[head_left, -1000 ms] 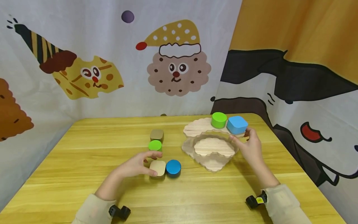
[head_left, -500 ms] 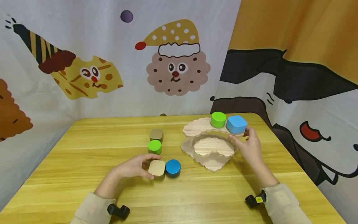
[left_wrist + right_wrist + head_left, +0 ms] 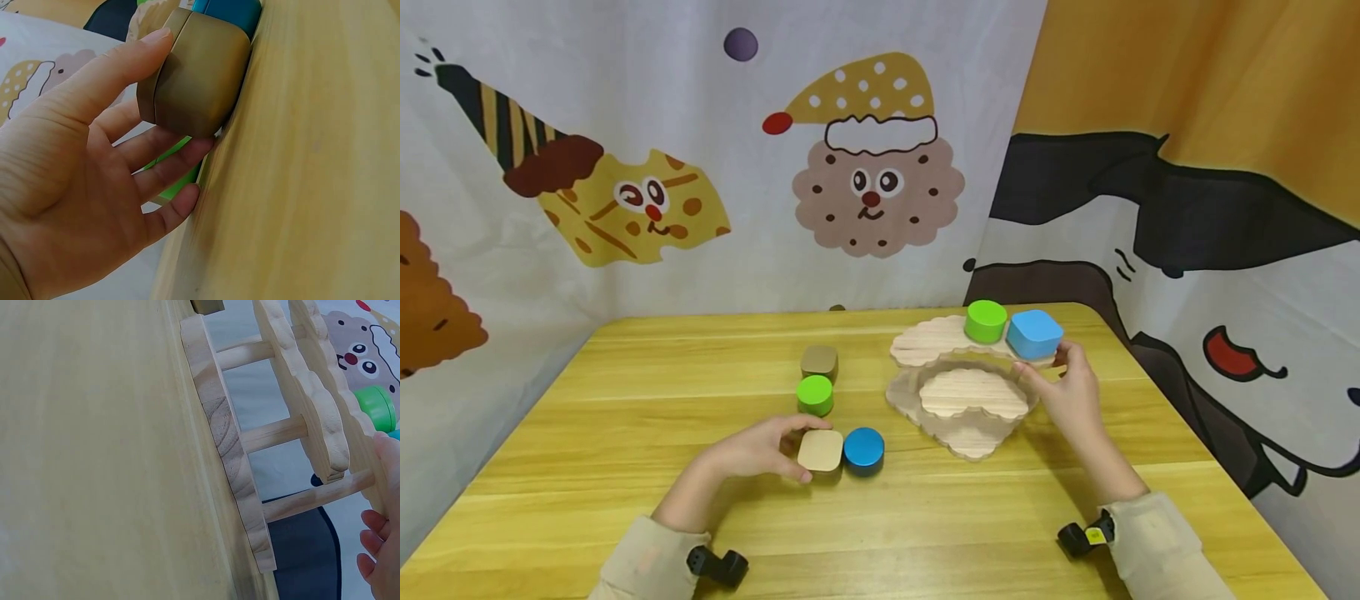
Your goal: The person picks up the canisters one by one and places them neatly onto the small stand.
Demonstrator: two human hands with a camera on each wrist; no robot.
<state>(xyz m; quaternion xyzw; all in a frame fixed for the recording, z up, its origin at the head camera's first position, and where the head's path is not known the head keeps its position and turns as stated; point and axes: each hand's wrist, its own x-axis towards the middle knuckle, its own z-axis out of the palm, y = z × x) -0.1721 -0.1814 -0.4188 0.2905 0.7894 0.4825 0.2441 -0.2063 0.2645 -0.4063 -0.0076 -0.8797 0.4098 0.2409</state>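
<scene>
My left hand (image 3: 752, 452) holds a gold rounded-square lidded tin (image 3: 821, 450) on the table, with the thumb at its near corner and the fingers round its far side. In the left wrist view the thumb presses the lid edge of this gold tin (image 3: 200, 75). Beside it, on the right, sits a round blue tin (image 3: 864, 451). My right hand (image 3: 1071, 392) grips the right end of the top tier of a tiered wooden stand (image 3: 973, 393). On that tier rest a round green tin (image 3: 986, 322) and a light blue rounded-square tin (image 3: 1035, 333).
Behind the left hand stand another round green tin (image 3: 815, 395) and a second gold tin (image 3: 819, 362), one behind the other. Everything is on a wooden table (image 3: 895, 533). A printed curtain (image 3: 685, 100) hangs just past the table's far edge.
My left thumb has slid from the gold tin's top to its near corner, and the left fingers have drawn back slightly from the green tin. The right hand keeps its grip on the stand.
</scene>
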